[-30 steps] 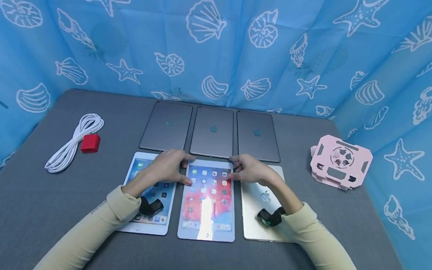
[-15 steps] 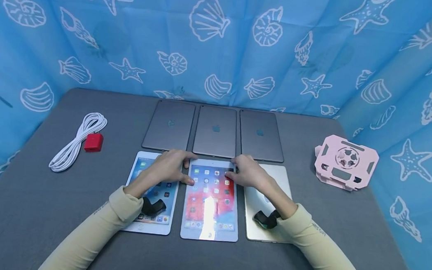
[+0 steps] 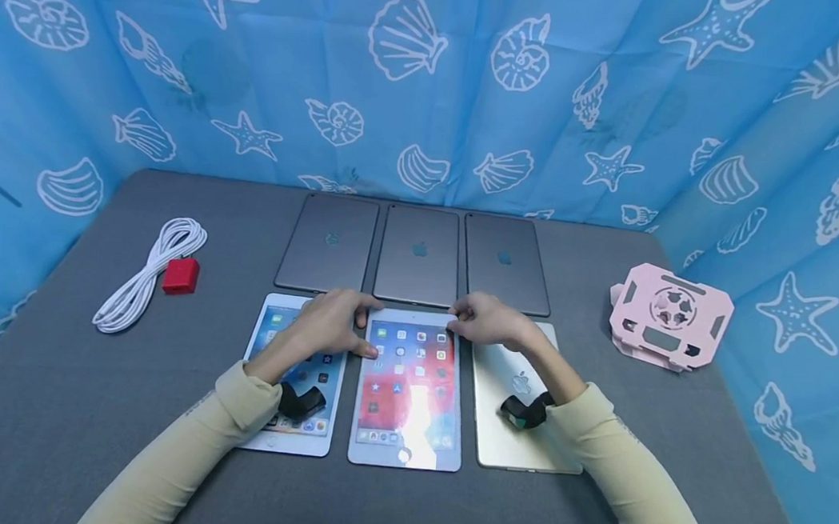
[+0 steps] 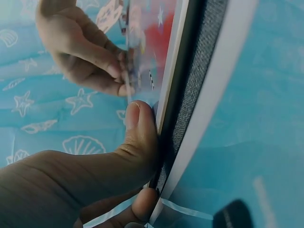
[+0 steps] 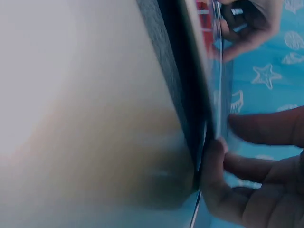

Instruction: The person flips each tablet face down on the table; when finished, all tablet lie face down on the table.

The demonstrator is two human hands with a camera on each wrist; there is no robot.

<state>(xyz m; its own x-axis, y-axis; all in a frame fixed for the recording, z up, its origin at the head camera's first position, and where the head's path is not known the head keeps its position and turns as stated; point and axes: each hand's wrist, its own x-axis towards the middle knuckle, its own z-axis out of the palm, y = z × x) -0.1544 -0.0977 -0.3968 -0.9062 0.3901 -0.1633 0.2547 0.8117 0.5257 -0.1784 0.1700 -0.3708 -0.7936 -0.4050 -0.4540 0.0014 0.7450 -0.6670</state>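
Observation:
In the head view a white tablet (image 3: 412, 390) lies screen up in the middle of the front row, its display lit with app icons. My left hand (image 3: 329, 321) holds its upper left corner. The left wrist view shows my left thumb (image 4: 137, 123) on the screen's edge and a fingertip (image 4: 145, 204) at the tablet's side. My right hand (image 3: 491, 320) pinches the upper right corner with curled fingers. In the right wrist view one fingertip (image 5: 218, 148) touches the tablet's edge, and the thumb (image 5: 261, 128) sits just over the screen side. Whether a thin film is between them, I cannot tell.
Another lit tablet (image 3: 257, 436) lies under my left forearm, a gold tablet (image 3: 506, 436) face down under the right. Behind are three dark tablets (image 3: 419, 274). A white cable (image 3: 136, 293) and red block (image 3: 181, 276) lie left; a pink stand (image 3: 672, 317) stands right.
My right thumb has drawn back from the screen toward the corner, and that hand has shifted slightly right. The glare near the screen's bottom has changed shape. My left hand keeps its place.

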